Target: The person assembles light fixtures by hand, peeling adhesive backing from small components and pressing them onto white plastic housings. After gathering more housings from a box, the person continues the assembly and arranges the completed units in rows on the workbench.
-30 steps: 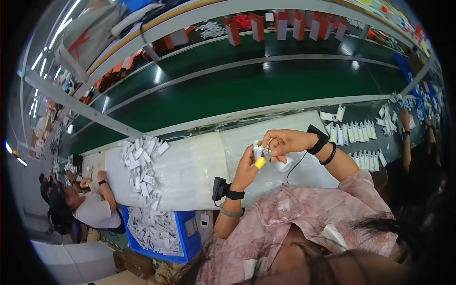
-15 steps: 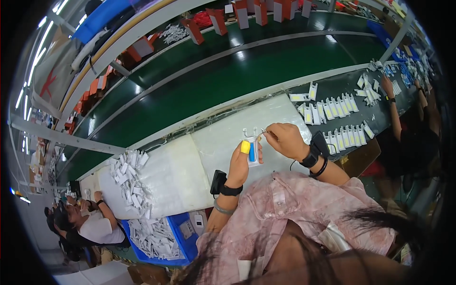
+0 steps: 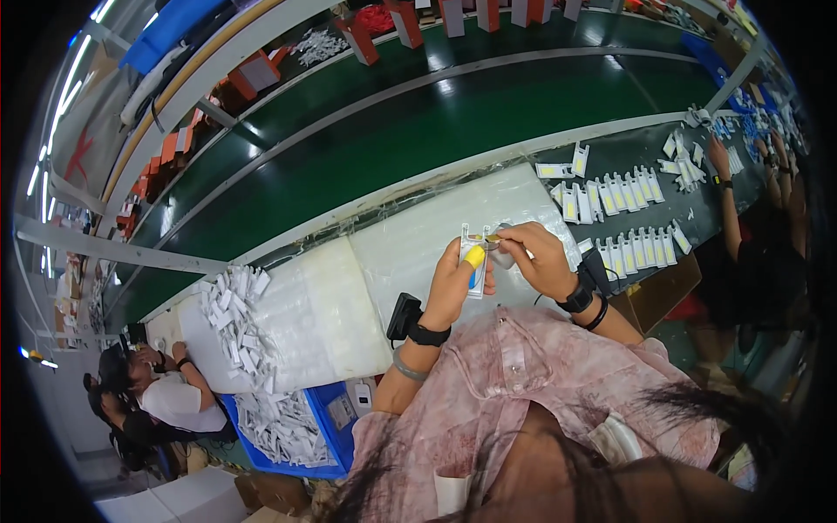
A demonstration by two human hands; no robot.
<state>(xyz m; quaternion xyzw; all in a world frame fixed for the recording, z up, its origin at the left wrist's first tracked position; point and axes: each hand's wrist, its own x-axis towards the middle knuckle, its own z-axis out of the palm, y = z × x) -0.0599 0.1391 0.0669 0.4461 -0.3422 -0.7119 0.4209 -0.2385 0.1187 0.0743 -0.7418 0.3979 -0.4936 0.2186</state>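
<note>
Between the thumb and fingers of my left hand (image 3: 452, 281) is a white plastic casing (image 3: 479, 290) with two prongs pointing away from me. A yellow cover (image 3: 475, 256) sits on that thumb, which hides part of a blue block lying in the casing. My right hand (image 3: 538, 255) is closed in a pinch beside the pronged end. What its fingertips hold is too small to make out, though a thin dark line shows near them. Both hands are above the pale mat.
Rows of white pieces with yellow panels (image 3: 621, 193) stand on the right. Loose white parts (image 3: 234, 318) lie heaped at left, above a blue bin (image 3: 336, 427) of similar parts. Beyond the mat (image 3: 418, 253) runs a green conveyor (image 3: 366, 148). Other people work at both sides.
My left thumb has shifted over the casing and covers more of the blue block. The right hand's fingertips have come in closer to the pronged end.
</note>
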